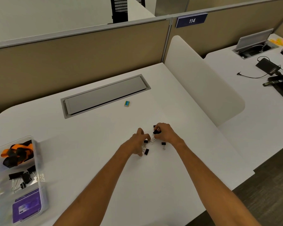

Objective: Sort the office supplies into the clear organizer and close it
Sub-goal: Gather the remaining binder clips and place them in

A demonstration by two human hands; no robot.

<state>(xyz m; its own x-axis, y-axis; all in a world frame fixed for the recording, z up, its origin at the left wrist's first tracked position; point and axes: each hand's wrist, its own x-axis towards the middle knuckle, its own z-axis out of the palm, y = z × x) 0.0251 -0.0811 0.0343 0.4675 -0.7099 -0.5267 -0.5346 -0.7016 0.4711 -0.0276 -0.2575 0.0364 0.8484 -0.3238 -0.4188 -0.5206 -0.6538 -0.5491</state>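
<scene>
Where black wire-handled clips (pixel 163 143) lie, the right hand (pixel 166 132) pinches one.

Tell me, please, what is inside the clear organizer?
The clear plastic organizer holds an orange and black strap bundle, black binder clips and a purple packet; its left side is cropped.

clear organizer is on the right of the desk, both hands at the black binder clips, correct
No: the head view shows the clear organizer on the left of the desk. The left hand and right hand are at the black binder clips.
</scene>
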